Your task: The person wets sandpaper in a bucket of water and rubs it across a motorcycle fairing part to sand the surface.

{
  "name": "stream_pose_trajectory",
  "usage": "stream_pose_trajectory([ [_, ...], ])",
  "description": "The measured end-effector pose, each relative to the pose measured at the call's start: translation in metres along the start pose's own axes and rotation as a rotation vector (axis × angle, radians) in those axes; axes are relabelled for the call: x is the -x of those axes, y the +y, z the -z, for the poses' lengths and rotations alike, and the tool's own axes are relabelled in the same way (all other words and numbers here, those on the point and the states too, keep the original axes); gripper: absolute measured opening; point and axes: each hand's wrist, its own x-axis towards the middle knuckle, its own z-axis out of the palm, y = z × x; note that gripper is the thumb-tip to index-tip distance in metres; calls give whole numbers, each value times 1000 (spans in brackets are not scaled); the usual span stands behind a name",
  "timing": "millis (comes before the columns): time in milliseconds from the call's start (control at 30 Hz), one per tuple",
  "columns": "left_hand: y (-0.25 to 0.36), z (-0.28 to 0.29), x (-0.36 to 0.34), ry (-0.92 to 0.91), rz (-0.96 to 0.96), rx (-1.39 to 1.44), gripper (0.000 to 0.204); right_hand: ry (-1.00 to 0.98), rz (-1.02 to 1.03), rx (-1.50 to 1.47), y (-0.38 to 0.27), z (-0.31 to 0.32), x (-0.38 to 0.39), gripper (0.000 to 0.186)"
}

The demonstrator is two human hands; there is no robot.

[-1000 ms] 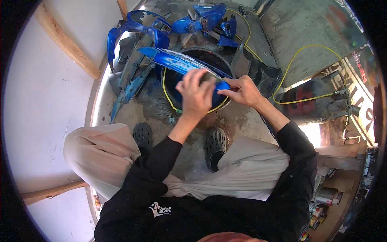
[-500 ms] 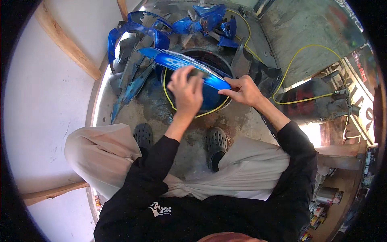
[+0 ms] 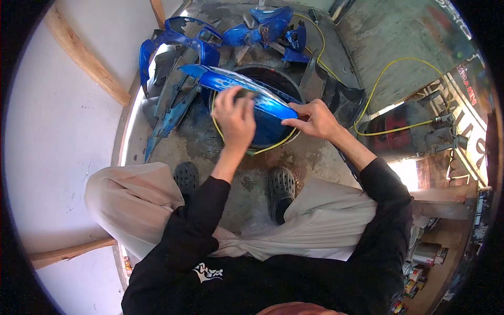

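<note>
A long, glossy blue motorcycle fairing panel (image 3: 218,80) with pale patterning is held slantwise above a round black tub (image 3: 286,74). My right hand (image 3: 316,121) grips its right end, thumb on the near side and fingers on the far side. Against the panel's near face, my left hand (image 3: 234,119) presses a small dark olive pad (image 3: 245,95), its fingers curled round it. Most of the pad is covered by the fingers, so its exact kind is unclear. Dark blue shows inside the tub below the panel.
More blue fairing pieces (image 3: 181,35) lie beyond the tub, with a scuffed long panel (image 3: 170,123) to its left. Dark plastic parts (image 3: 336,94) sit to the right. A yellow hose (image 3: 375,86) runs to a dark tank (image 3: 404,128). A wooden shelf (image 3: 443,197) stands near right.
My left hand has slid a little leftward along the panel with the pad. The panel and my right hand have shifted slightly left.
</note>
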Motion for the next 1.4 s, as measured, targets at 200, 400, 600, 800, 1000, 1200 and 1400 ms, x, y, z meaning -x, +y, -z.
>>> stream_pose_trajectory([
  [200, 31, -5, 12, -33, -16, 152, 18, 8, 113, 24, 13, -7, 4, 49],
  [400, 39, 2, 6, -87, -95, 108, 21, -23, 12, 27, 2, 4, 4, 51],
  [600, 8, 2, 2, -10, 46, 30, 17, 70, 196, -39, 9, -7, 2, 53],
  [800, 62, 2, 15, -118, -118, 231, 20, 42, 102, -22, 9, 3, 4, 50],
  [1000, -24, 6, -8, 6, 128, -67, 19, 50, 127, -54, 6, -5, 0, 48],
  [1200, 53, 0, 16, -89, -50, 264, 22, -47, 38, -19, 8, 2, 0, 46],
  [1400, 2, 2, -7, -13, -6, 119, 19, 14, 129, -29, 5, 0, 0, 51],
])
